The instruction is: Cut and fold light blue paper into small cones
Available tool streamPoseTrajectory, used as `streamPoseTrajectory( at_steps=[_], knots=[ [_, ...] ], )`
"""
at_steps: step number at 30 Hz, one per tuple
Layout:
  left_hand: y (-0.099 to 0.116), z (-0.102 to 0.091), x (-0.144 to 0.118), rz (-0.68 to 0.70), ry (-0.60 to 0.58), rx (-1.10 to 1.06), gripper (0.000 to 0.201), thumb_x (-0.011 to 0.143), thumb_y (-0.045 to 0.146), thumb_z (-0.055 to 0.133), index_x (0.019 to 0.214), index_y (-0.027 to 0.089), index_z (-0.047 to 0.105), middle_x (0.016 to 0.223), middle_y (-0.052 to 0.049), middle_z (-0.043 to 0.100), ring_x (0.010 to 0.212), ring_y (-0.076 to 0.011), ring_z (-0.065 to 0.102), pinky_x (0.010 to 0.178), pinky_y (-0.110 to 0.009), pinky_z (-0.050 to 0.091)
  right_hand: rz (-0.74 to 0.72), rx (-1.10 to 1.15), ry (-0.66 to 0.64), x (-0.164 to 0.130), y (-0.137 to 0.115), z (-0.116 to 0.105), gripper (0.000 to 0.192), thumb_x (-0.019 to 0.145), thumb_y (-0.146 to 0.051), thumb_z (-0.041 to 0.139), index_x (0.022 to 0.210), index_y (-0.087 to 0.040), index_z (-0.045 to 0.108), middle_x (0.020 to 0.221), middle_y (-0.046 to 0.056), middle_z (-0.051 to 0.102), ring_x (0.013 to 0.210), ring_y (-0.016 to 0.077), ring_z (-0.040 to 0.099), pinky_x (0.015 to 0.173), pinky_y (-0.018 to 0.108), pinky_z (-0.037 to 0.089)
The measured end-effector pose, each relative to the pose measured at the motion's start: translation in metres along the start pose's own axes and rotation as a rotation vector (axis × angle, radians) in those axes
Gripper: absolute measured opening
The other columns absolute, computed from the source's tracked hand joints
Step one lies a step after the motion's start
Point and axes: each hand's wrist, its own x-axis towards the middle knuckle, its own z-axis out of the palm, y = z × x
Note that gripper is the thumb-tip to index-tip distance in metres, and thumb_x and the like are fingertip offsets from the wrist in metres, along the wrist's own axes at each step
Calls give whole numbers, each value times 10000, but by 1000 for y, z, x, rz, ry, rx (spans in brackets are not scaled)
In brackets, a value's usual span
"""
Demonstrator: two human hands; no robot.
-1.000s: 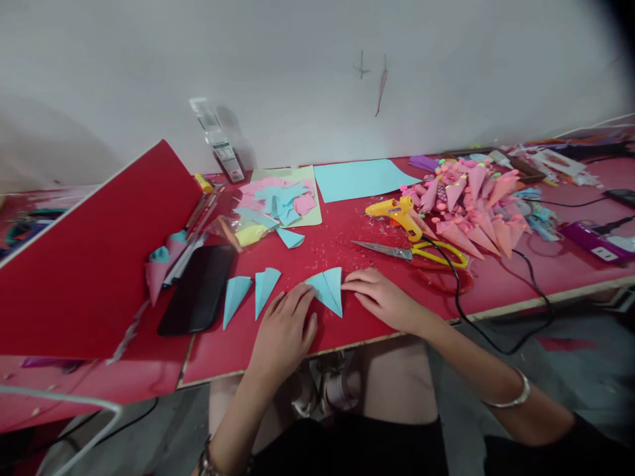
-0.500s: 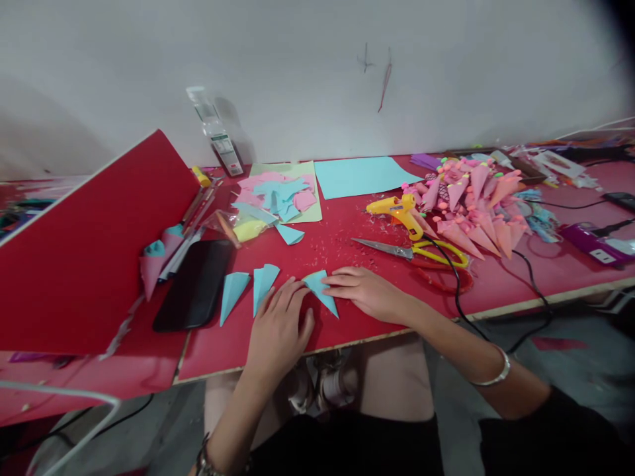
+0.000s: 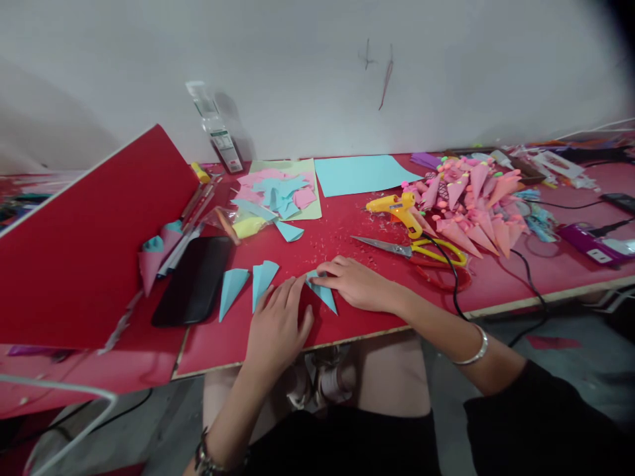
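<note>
A light-blue paper cone, its tip toward me, lies on the red table between my hands. My right hand reaches in from the right, its fingers stretched over the cone's wide end and covering part of it. Flat on the table, my left hand has its fingers extended, with the fingertips at the cone's left corner. Just beyond those fingers is a second blue cone, partly hidden by them. Another blue cone rests further left, beside a black phone.
Yellow-handled scissors and a yellow glue gun lie beyond my right hand, the gun's cord trailing off the front edge. Pink cones are heaped at right. Paper scraps, a blue sheet and a bottle are at the back.
My right hand has slid left over the cone's wide end and now covers more of it. My left hand stays at the cone's left corner. The view has shifted slightly.
</note>
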Motion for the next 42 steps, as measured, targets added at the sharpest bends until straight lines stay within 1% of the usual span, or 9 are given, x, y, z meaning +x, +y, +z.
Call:
streamPoseTrajectory(
  at_steps=[6, 12, 19, 27, 31, 37, 39, 40, 42],
  knots=[
    [0, 0, 0, -12, 6, -12, 412, 825, 260, 402, 1217, 132, 407, 1167, -115, 559, 1091, -232, 503, 947, -407, 373, -13, 74, 33, 4, 1, -1, 385, 845, -70, 353, 1158, -165, 556, 1121, 88, 548, 945, 187, 449, 851, 346, 398],
    [0, -2, 1, -30, 12, -27, 401, 817, 263, 415, 1203, 152, 421, 1143, -109, 573, 1063, -237, 523, 913, -403, 399, -9, 189, 60, -12, 4, -5, 393, 811, -30, 372, 1041, -225, 625, 1189, 47, 539, 1055, 164, 463, 917, 352, 375],
    [0, -2, 1, -28, 12, -32, 386, 819, 258, 416, 1191, 157, 423, 1143, -113, 570, 1063, -246, 520, 908, -406, 399, -11, 269, 23, -24, -3, -11, 376, 801, -24, 375, 993, -211, 638, 1202, 41, 543, 1145, 151, 435, 985, 357, 347],
    [1, -3, 2, -42, -16, -42, 354, 825, 255, 412, 1160, 145, 438, 1145, -103, 565, 1074, -238, 504, 928, -393, 383, -4, 311, -15, -38, -4, -9, 422, 798, -19, 376, 1102, -212, 596, 1267, 21, 503, 1211, 136, 385, 1030, 343, 310],
    [1, -3, 2, -37, -18, -45, 341, 824, 247, 411, 1147, 147, 447, 1148, -97, 563, 1076, -233, 502, 935, -391, 377, -3, 317, -35, -44, -4, -6, 463, 793, -20, 379, 1160, -241, 555, 1311, 15, 457, 1250, 136, 332, 1044, 369, 279],
    [1, -3, 2, -36, -12, -46, 346, 822, 252, 415, 1153, 153, 442, 1141, -97, 568, 1072, -239, 505, 927, -399, 384, -13, 346, -40, -48, -5, -4, 476, 792, -15, 360, 1145, -264, 560, 1325, 3, 439, 1269, 145, 303, 1049, 409, 246],
    [2, -4, 2, -38, -12, -47, 346, 822, 251, 413, 1153, 154, 441, 1140, -98, 569, 1071, -239, 507, 924, -397, 386, -8, 422, 11, -50, -6, -5, 447, 801, -22, 358, 1120, -255, 568, 1275, 6, 496, 1233, 135, 362, 1039, 398, 264],
    [2, -4, 2, -39, -12, -48, 344, 822, 250, 412, 1151, 155, 443, 1140, -97, 569, 1072, -238, 507, 926, -396, 385, 27, 478, 71, -52, -7, -5, 402, 813, -44, 368, 1095, -241, 575, 1238, 18, 529, 1193, 135, 413, 1018, 387, 299],
    [1, -3, 1, -37, -7, -52, 340, 820, 249, 414, 1146, 158, 445, 1142, -95, 568, 1076, -236, 504, 932, -395, 381, 171, 597, 264, -56, -9, -5, 249, 835, -134, 421, 1003, -204, 590, 1121, 56, 601, 1063, 147, 524, 929, 355, 395]
  ],
)
